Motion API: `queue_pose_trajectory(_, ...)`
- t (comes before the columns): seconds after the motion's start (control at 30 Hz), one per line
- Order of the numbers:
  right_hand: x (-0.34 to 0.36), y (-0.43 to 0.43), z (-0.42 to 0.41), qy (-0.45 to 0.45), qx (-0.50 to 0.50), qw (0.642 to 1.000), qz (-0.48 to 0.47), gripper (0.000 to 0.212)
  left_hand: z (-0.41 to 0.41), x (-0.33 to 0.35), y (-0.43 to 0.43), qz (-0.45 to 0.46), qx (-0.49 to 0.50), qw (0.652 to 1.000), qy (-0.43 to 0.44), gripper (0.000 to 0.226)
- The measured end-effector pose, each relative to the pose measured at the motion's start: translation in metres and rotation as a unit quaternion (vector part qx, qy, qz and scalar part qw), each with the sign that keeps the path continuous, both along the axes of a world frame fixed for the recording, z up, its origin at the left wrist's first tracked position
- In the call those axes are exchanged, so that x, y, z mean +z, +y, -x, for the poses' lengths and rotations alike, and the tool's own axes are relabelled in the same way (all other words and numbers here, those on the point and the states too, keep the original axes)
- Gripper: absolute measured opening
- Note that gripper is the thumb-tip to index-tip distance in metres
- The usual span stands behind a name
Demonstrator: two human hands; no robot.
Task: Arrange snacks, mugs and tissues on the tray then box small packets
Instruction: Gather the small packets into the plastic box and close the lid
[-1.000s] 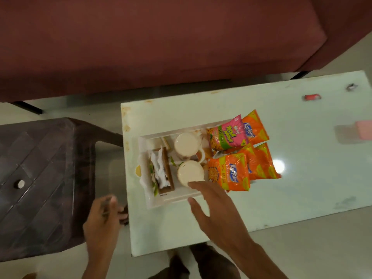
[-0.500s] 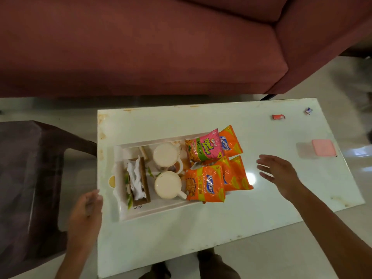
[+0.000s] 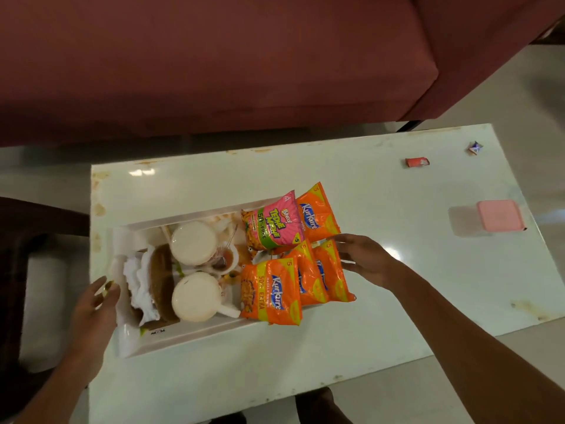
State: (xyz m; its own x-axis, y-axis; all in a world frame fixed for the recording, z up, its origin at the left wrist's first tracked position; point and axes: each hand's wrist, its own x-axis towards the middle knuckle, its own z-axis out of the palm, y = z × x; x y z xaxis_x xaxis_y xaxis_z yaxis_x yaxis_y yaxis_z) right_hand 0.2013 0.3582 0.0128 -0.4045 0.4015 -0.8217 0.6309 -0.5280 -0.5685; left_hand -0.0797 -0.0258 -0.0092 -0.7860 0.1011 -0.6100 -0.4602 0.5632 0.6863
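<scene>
A white tray (image 3: 195,333) sits on the left part of the white table (image 3: 382,209). In it stand two cream mugs (image 3: 193,243) (image 3: 195,296), with white tissues (image 3: 138,281) in a brown holder at its left end. A pink snack packet (image 3: 273,224) and several orange snack packets (image 3: 270,292) lie over the tray's right end. My left hand (image 3: 96,301) is open at the tray's left edge, touching it. My right hand (image 3: 362,258) is open, its fingers against the rightmost orange packets. A pink-lidded box (image 3: 500,219) stands at the right, with two small packets (image 3: 417,162) (image 3: 474,147) beyond it.
A maroon sofa (image 3: 214,62) runs along the far side of the table. A dark chair (image 3: 12,246) stands at the left, beside the table's left edge. My feet show under the near edge of the table.
My right hand has swung back left from the open table to the orange packets. My left hand has come up from beside the table to the tray's left edge.
</scene>
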Motion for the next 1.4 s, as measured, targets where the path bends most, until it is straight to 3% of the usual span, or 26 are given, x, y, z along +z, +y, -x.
queue_pose_trajectory(0.13,-0.013,-0.002,0.008,0.029,0.055,0.998,0.019,0.026,0.008,-0.001,0.006,-0.01,0.05,0.998,-0.032,0.039)
queue_pose_trajectory(0.3,-0.022,-0.006,0.014,0.06,0.053,0.995,0.051,0.03,0.013,0.0,0.007,-0.018,0.085,0.995,-0.056,0.039)
queue_pose_trajectory(0.5,-0.024,-0.007,0.02,0.052,0.04,0.998,0.012,0.023,0.01,0.013,0.013,-0.008,0.056,0.995,-0.076,0.04)
queue_pose_trajectory(0.7,-0.024,-0.011,0.021,0.062,0.028,0.997,-0.023,0.037,0.002,0.029,0.021,-0.016,0.036,0.997,-0.066,0.045)
queue_pose_trajectory(0.87,-0.026,-0.013,0.018,0.074,0.014,0.996,-0.039,0.04,0.01,0.016,0.017,-0.018,0.085,0.992,-0.096,0.042)
queue_pose_trajectory(1.2,-0.018,-0.016,0.009,0.1,-0.024,0.993,-0.061,0.04,-0.002,0.03,0.022,-0.054,0.07,0.995,-0.053,0.041)
queue_pose_trajectory(1.4,-0.004,-0.008,-0.007,0.117,-0.042,0.989,-0.075,0.03,-0.013,0.036,0.034,-0.056,0.111,0.991,-0.04,0.037)
